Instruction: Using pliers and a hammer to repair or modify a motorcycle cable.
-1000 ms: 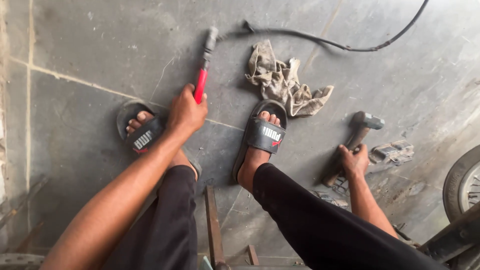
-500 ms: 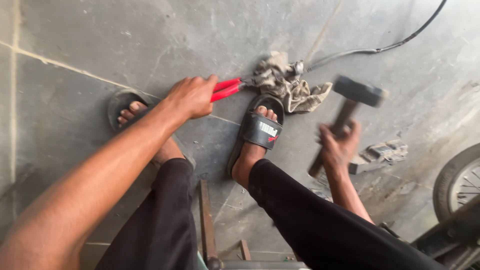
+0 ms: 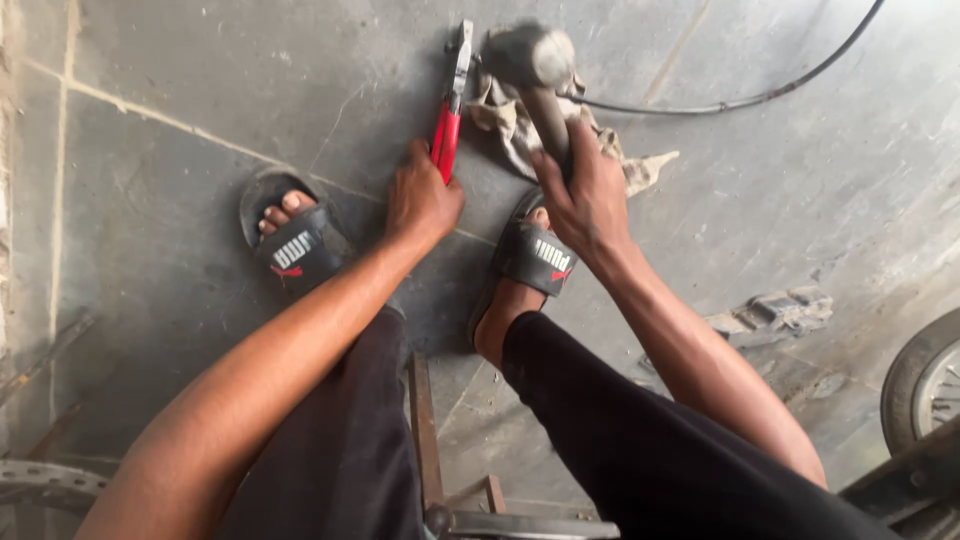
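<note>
Both hands have swung inward since half a second ago. Left hand [image 3: 420,203] clenches red-handled pliers [image 3: 450,110], long axis pointing away over the floor; right hand [image 3: 585,195] grips a hammer [image 3: 535,75], its blurred head just beside the pliers' jaws, above a rag [image 3: 610,150].

Hammer [image 3: 535,75] in right hand [image 3: 590,200] now over by pliers [image 3: 450,110], head prob. near tip; left hand [image 3: 420,200] w/ pliers upright again.
</note>
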